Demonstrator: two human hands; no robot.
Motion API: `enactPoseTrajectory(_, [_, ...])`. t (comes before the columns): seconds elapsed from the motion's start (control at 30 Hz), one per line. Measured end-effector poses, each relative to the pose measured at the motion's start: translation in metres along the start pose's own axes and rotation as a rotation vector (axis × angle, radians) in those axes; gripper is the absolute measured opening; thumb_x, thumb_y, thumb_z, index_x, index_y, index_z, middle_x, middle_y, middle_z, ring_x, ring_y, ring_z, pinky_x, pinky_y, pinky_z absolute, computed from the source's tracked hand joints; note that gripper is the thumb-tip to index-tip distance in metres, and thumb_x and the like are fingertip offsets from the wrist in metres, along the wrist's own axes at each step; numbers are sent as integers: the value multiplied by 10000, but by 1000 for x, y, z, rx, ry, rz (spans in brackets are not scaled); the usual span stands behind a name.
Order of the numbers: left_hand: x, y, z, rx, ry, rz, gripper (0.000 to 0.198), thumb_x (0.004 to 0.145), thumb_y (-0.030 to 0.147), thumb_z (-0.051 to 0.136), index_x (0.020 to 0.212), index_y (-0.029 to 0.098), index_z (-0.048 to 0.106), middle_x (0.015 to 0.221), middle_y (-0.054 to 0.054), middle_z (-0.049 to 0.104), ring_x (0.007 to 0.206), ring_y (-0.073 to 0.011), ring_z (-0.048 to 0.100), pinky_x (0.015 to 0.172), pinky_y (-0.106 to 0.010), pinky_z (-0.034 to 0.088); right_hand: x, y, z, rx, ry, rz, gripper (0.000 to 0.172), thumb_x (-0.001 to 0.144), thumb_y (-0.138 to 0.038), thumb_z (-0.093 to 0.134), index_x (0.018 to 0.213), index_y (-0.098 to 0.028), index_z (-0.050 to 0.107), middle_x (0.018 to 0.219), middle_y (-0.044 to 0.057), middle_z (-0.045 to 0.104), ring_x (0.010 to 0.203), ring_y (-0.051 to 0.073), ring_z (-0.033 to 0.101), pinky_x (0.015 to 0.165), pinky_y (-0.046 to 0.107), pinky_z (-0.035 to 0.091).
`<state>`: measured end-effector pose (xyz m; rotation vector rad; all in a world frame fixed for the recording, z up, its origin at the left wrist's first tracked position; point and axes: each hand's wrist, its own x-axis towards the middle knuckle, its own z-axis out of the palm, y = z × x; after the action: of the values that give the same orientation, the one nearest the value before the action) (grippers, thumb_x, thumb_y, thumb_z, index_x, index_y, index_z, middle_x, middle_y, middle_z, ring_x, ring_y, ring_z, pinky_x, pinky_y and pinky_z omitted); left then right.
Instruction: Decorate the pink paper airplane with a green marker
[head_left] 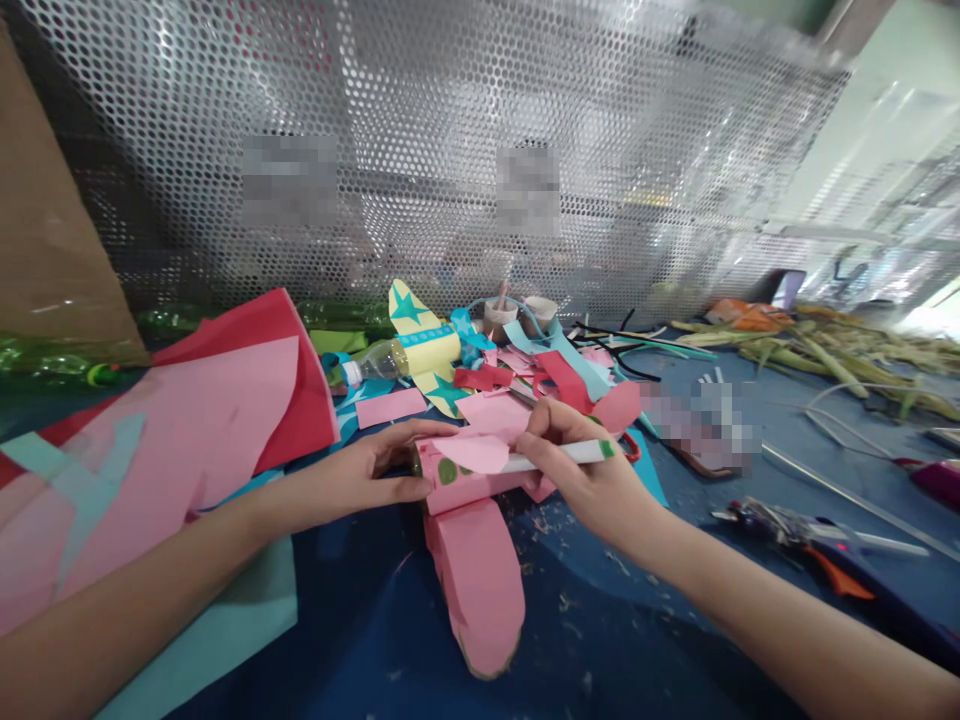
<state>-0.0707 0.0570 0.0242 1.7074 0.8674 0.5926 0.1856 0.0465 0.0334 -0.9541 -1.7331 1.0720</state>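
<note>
In front of me is a pink paper airplane model, its body wrapped in pink paper with green dots and one rounded wing pointing toward me. My left hand grips the left end of the body between thumb and fingers. A white marker with a green end is held in my right hand, its other end over the pink body beside the dots. The marker's tip is hard to make out. Just behind lies a yellow airplane model made on a clear bottle, with teal stars.
Sheets of pink paper and red paper lie at left. Colored scraps pile up behind my hands. On the right are a glue gun, a phone and dried husks. A perforated metallic sheet hangs behind.
</note>
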Motion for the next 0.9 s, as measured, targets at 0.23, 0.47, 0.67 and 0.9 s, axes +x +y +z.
enactPoseTrajectory(0.23, [-1,3,1,-8,9,-31,559,853,477,716,1348,294,531,1533,-67,459,1361,-300,476,1090,-427,407,0,-2,-1,8,-16,-18,253,889,-311,558,675,-239,444,565,-46,506,500,122,448,494,260,314])
enactPoseTrajectory(0.47, [-1,2,2,-11,-5,-14,585,854,505,708,1363,295,510,1527,-70,460,1319,-288,515,1066,-415,428,1,-3,1,16,1,5,241,863,-306,556,666,-242,435,553,-48,503,484,115,410,479,261,292])
enactPoseTrajectory(0.67, [-1,4,1,17,1,-2,565,849,499,715,1350,303,541,1518,-66,471,1339,-293,494,1075,-412,417,2,-4,0,-11,41,-22,243,842,-279,553,643,-240,418,551,-59,442,503,112,373,482,255,279])
enactPoseTrajectory(0.9, [0,0,1,-5,-2,-4,574,855,499,706,1362,299,525,1536,-66,449,1335,-294,498,1063,-410,432,2,-4,0,-6,29,-15,242,852,-286,546,647,-243,427,545,-49,486,503,121,414,499,260,312])
